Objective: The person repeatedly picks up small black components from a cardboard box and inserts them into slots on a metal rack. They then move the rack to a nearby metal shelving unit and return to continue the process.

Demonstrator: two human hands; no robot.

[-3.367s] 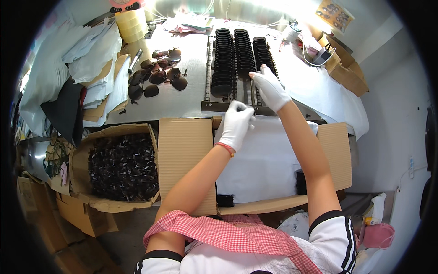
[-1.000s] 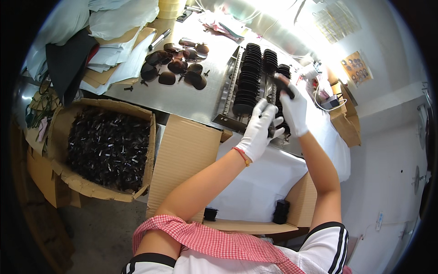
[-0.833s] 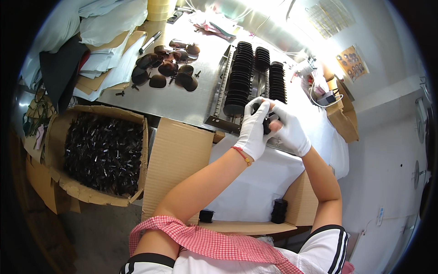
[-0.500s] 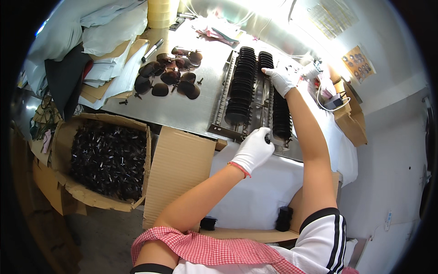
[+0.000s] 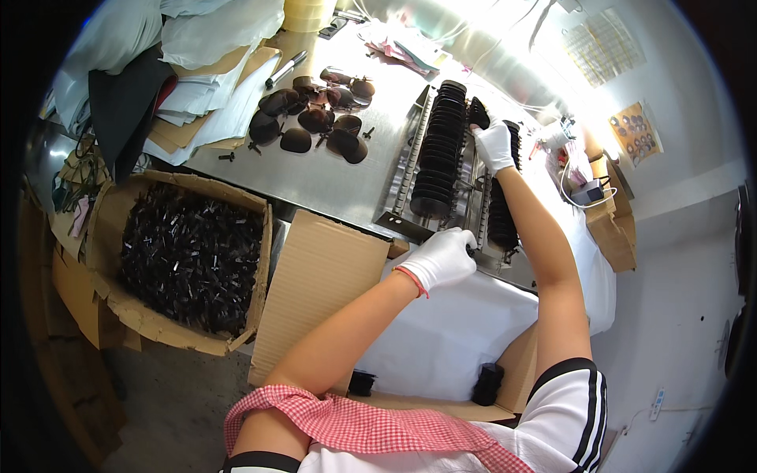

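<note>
A metal rack (image 5: 407, 225) with notched rails lies lengthwise on the steel table. Its left row (image 5: 434, 173) is a long line of dark lenses on edge; the right row (image 5: 502, 211) is partly hidden by my right arm. My gloved right hand (image 5: 494, 145) is at the far part of the right row, with thumb and fingers closed on a dark lens (image 5: 478, 113) whose broad face shows. At the rack's near end, my gloved left hand (image 5: 443, 258) is curled closed. Something dark shows at its fingertips, too small to name.
Loose tinted lenses (image 5: 296, 140) and a marker (image 5: 286, 69) lie left of the rack. A cardboard box (image 5: 264, 272) full of small black parts stands at the left edge. Before me, an open carton (image 5: 527, 366) has a white lining. Papers (image 5: 193, 98) pile at far left.
The view has shifted slightly. My right hand, earlier at the end of the right row, now has a lens turned face-on. My left hand stays at the rack's near end.
</note>
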